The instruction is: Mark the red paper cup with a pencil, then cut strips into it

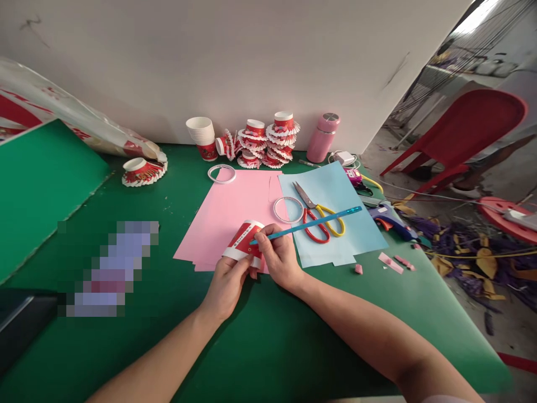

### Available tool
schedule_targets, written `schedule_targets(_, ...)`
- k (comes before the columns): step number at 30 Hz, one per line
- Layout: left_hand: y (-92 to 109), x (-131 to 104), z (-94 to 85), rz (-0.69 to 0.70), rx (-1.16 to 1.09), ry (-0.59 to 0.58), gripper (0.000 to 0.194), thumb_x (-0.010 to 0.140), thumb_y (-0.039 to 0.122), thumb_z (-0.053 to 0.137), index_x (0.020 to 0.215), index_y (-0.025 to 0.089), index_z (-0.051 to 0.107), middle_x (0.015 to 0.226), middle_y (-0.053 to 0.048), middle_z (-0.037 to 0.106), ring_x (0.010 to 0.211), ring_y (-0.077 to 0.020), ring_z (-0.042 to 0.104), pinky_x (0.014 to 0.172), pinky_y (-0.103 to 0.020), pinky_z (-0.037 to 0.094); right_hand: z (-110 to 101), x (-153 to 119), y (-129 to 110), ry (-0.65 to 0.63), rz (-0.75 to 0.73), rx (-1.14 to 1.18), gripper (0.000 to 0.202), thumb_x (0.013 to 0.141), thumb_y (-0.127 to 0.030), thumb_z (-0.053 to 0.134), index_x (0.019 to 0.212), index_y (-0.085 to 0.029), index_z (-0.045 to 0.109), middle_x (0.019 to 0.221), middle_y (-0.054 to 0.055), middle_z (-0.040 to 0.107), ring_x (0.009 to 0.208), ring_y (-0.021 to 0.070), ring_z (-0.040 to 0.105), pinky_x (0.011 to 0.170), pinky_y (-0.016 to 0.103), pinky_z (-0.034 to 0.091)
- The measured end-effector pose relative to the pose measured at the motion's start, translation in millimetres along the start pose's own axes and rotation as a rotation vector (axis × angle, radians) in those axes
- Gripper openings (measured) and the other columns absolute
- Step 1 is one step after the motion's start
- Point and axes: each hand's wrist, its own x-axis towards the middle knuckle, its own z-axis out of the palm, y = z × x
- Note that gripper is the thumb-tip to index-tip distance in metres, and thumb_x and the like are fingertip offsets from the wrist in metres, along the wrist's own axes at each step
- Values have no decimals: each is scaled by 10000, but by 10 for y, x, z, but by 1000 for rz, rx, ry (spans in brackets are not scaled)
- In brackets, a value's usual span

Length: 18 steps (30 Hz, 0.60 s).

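A red and white paper cup lies tilted in my left hand, whose fingers wrap round its lower side. My right hand grips a long blue pencil, with its tip against the cup's red side. Both hands are over the front edge of the pink paper sheets. Light blue sheets lie to the right, and scissors with one red and one yellow handle rest on them. A roll of tape lies where the pink and blue sheets meet.
Along the wall stand stacked white cups, several frilled red cups and a pink bottle. Another frilled cup and a green board are at left. A glue gun lies at right, near a red chair.
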Motion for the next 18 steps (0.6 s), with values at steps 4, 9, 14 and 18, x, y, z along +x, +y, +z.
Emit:
schedule_targets(4, -6, 13, -4, 0, 3, -13, 201, 675, 315, 700, 629, 147, 600, 577, 8, 545, 536, -97, 467, 507, -225, 399, 1, -8, 4, 9, -31, -60, 265, 907, -458, 466, 773, -229, 460, 499, -41, 522, 421, 129, 535, 377, 218, 401)
schedule_targets(9, -6, 21, -3, -1, 11, -37, 205, 699, 329, 688, 654, 146, 606, 576, 8, 542, 538, -99, 467, 506, -226, 392, -10, -19, 25, -15, -36, -50, 265, 908, -453, 471, 777, -223, 460, 494, -38, 537, 415, 134, 550, 373, 218, 408)
schedule_targets(14, -5, 5, -15, 5, 14, -49, 198, 703, 328, 686, 677, 150, 602, 576, 16, 537, 531, -96, 459, 498, -223, 388, -6, -37, 46, -100, 26, 33, 300, 923, -501, 440, 807, -225, 442, 464, -54, 541, 378, 134, 567, 342, 209, 413)
schedule_targets(18, -13, 8, -23, 8, 28, -61, 192, 718, 331, 676, 732, 152, 609, 603, 13, 550, 549, -101, 469, 507, -225, 394, 11, -34, 47, -101, 35, 80, 325, 908, -533, 458, 802, -226, 430, 447, -60, 543, 354, 142, 577, 319, 208, 408)
